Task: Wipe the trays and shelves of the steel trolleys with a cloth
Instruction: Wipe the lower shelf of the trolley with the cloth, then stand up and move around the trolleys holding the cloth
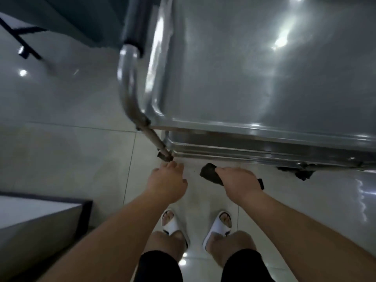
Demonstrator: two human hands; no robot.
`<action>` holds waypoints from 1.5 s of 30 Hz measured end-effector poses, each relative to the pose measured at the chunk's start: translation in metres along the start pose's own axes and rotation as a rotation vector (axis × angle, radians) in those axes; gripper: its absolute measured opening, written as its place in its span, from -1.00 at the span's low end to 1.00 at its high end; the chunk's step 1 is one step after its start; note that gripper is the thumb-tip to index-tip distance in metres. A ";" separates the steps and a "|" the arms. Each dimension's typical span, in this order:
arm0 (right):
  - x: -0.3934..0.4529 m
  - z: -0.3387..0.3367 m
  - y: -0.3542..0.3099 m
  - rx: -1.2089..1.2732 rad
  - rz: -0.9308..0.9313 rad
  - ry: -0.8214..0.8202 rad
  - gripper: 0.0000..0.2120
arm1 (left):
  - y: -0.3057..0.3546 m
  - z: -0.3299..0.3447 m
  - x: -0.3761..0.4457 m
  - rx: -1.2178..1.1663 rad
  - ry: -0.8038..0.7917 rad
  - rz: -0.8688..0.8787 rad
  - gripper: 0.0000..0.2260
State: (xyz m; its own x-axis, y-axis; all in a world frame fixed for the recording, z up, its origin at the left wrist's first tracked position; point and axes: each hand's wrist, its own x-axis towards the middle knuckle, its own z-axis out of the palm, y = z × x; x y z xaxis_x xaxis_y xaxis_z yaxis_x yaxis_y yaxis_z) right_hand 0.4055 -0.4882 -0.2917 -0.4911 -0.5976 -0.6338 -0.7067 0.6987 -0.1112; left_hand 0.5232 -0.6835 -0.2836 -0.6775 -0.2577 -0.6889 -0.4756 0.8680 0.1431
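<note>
A steel trolley fills the upper right; its top tray (254, 64) is shiny and bare, and a lower shelf edge (244, 148) shows beneath it. A curved tubular handle (127, 82) runs down the trolley's left side. My right hand (241, 182) grips a dark cloth (210, 174) just below the lower shelf's front edge, apart from the steel. My left hand (167, 181) hovers with loosely curled fingers, holding nothing, right under the foot of the trolley's left leg (162, 152).
Pale glossy floor tiles (71, 149) lie all around. A grey box-like block with a dark rim (40, 216) stands at the lower left. A dark wheel or bracket (301, 171) hangs under the trolley's right side. My feet in white slippers (173, 224) stand close to the trolley.
</note>
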 end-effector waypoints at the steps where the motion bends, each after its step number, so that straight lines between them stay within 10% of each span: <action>1: -0.014 -0.012 -0.012 -0.026 -0.008 -0.007 -0.51 | -0.004 -0.007 -0.022 -0.009 -0.008 -0.008 -0.50; 20: -0.081 -0.251 -0.327 -0.231 -0.226 -0.074 -0.70 | -0.197 -0.118 -0.260 -0.338 0.159 -0.330 -0.50; 45: 0.171 -0.495 -0.520 -0.182 -0.376 0.114 -0.80 | -0.486 -0.382 -0.157 -0.325 0.339 -0.447 -0.48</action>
State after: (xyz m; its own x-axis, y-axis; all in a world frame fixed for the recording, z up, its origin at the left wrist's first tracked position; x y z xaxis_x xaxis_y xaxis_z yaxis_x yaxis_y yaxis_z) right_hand 0.4368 -1.1485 0.0361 -0.2281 -0.8442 -0.4850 -0.9206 0.3492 -0.1748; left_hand 0.6467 -1.2271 0.0267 -0.4891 -0.7305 -0.4766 -0.8624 0.4869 0.1387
